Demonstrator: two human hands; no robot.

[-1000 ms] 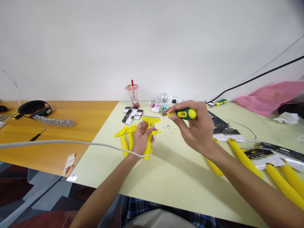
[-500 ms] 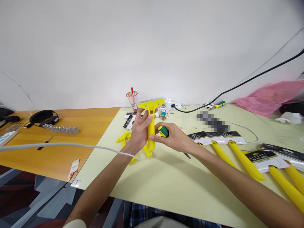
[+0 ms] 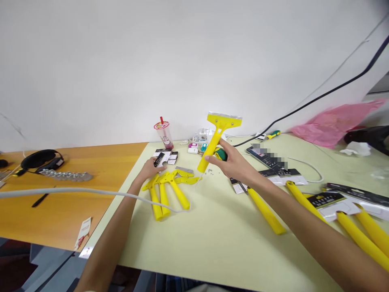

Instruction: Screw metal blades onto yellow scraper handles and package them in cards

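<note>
My right hand [image 3: 232, 160] is closed around a yellow scraper [image 3: 223, 121], held up and tilted with its blade edge at the top. The same hand also grips a screwdriver [image 3: 221, 153] with a green and yellow handle; its dark shaft sticks out below the palm. On the table's left side my left hand [image 3: 151, 168] has thumb and fingers about a small black-and-white packet [image 3: 159, 159]. More such packets [image 3: 172, 157] lie beside it. Just in front of that hand, several yellow scraper handles [image 3: 179, 194] lie together, with loose yellow head plates [image 3: 187, 179] and a grey blade strip [image 3: 184, 170].
Behind stands a drink cup [image 3: 165, 136] with a red straw. Tiny screws [image 3: 210, 172] lie mid-table. Carded yellow handles [image 3: 267, 213], a phone [image 3: 263, 157] and a pink bag [image 3: 334, 123] are on the right. A pale cable [image 3: 91, 190] crosses over my left forearm.
My left hand has let go of the scraper and moved left to the packets. My right hand has taken the scraper, raising and tilting it rightward, with the screwdriver still in the palm.
</note>
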